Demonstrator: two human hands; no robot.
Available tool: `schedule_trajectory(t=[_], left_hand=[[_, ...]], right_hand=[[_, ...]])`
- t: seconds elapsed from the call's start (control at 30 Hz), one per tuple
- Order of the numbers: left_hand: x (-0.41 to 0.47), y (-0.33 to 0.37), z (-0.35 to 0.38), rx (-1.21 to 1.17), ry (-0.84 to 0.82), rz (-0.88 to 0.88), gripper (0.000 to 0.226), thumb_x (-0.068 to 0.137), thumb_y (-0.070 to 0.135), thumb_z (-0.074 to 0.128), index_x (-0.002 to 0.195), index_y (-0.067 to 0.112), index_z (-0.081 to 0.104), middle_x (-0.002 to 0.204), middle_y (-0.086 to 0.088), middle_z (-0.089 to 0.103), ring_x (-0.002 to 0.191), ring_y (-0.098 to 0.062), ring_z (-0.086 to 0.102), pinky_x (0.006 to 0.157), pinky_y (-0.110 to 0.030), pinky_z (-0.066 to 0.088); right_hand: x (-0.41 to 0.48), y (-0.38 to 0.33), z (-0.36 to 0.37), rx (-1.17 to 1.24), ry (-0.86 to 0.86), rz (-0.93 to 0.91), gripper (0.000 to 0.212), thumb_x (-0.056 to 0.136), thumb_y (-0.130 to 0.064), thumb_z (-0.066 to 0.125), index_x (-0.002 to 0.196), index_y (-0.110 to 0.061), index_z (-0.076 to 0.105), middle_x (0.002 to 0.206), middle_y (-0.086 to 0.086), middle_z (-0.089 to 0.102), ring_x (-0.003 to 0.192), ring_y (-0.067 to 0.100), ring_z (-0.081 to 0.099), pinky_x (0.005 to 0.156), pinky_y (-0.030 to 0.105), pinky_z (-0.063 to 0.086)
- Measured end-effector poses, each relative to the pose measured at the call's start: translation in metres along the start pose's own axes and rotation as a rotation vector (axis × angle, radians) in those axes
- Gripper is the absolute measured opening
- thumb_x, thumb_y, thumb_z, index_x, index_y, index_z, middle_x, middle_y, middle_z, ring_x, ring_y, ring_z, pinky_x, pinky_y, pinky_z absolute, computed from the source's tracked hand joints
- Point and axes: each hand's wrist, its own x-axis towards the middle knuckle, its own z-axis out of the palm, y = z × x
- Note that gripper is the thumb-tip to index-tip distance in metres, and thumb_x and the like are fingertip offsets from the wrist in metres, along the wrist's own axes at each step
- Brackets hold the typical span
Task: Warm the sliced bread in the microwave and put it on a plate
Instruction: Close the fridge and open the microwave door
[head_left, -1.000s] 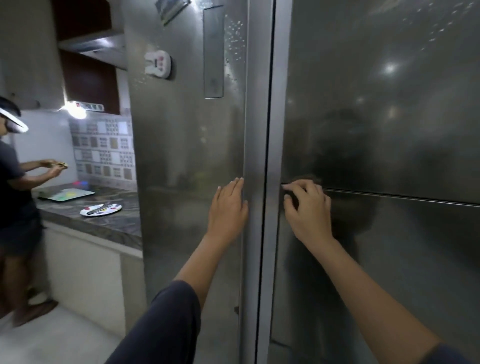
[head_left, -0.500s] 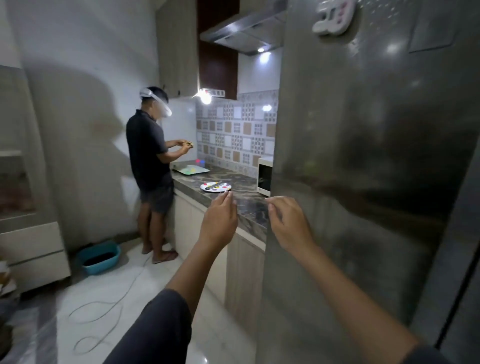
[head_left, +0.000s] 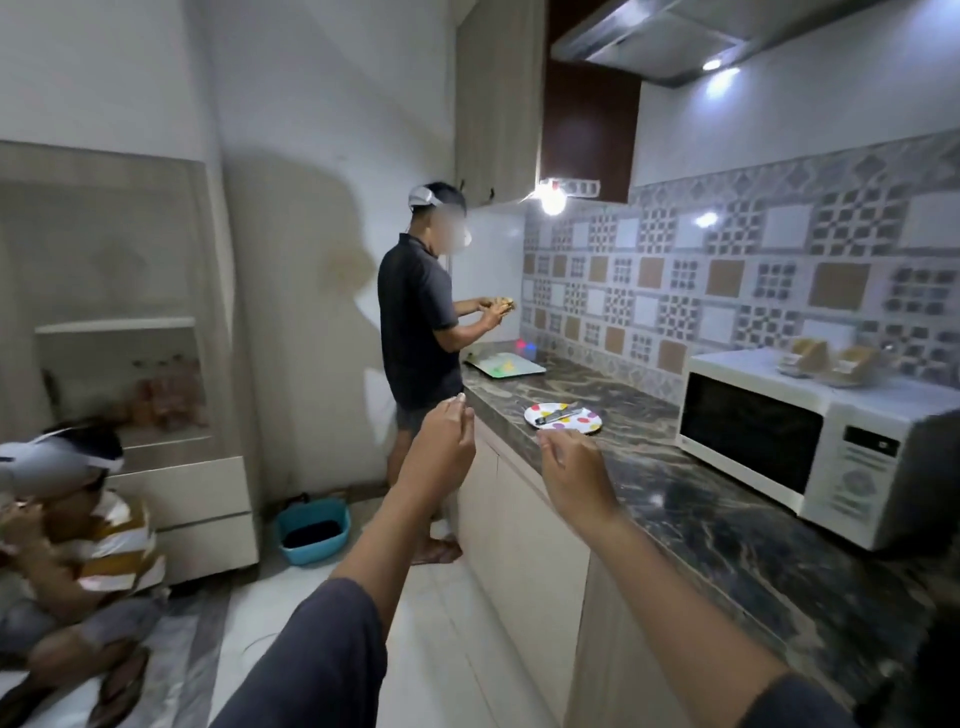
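While both arms are raised, the left hand (head_left: 441, 441) is seen with fingers loosely curled and nothing held. The right hand (head_left: 574, 475) is likewise relaxed and empty, apart from the left. Just beyond the right hand's fingertips, a white plate (head_left: 535, 421) with coloured dots is found on the marbled counter (head_left: 691, 514), with a dark utensil (head_left: 557, 414) laid across it. To the right of the right hand, a white microwave (head_left: 852, 457) is noted, its dark door closed. On its top, pale tan sliced bread (head_left: 810, 356) is observed, seemingly in clear wrapping, though blurred, and well apart from both hands.
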Motion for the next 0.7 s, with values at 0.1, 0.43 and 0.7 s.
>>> schedule_trajectory(t=[0.1, 0.43, 0.7], left_hand=[[0.042, -0.027, 0.016, -0.018, 0.013, -0.03, 0.045, 0.1, 0.023, 0.031, 0.141, 0.005, 0.035, 0.147, -0.012, 0.037, 0.137, -0.023, 0.032, 0.113, -0.029, 0.021], [0.21, -0.118, 0.087, -0.057, -0.054, -0.047, 0.044, 0.1, 0.022, 0.032, 0.139, 0.002, 0.037, 0.146, -0.013, 0.039, 0.136, -0.023, 0.033, 0.112, -0.028, 0.022], [0.362, -0.108, 0.206, -0.147, -0.244, 0.143, 0.037, 0.099, 0.02, 0.034, 0.125, -0.001, 0.049, 0.133, -0.018, 0.05, 0.126, -0.026, 0.043, 0.101, -0.026, 0.029]], right_hand=[[0.041, 0.026, 0.044, 0.009, -0.043, 0.014, 0.022, 0.091, -0.007, 0.047, 0.081, 0.002, 0.066, 0.087, 0.019, 0.065, 0.089, 0.032, 0.057, 0.074, 0.036, 0.039], [0.176, 0.12, 0.156, 0.021, -0.05, 0.163, 0.023, 0.092, -0.011, 0.047, 0.091, -0.004, 0.069, 0.103, 0.016, 0.066, 0.104, 0.032, 0.056, 0.085, 0.035, 0.04], [0.263, 0.226, 0.163, -0.163, 0.065, 0.326, 0.029, 0.096, -0.018, 0.042, 0.111, -0.009, 0.066, 0.115, 0.01, 0.062, 0.114, 0.025, 0.051, 0.097, 0.031, 0.037]])
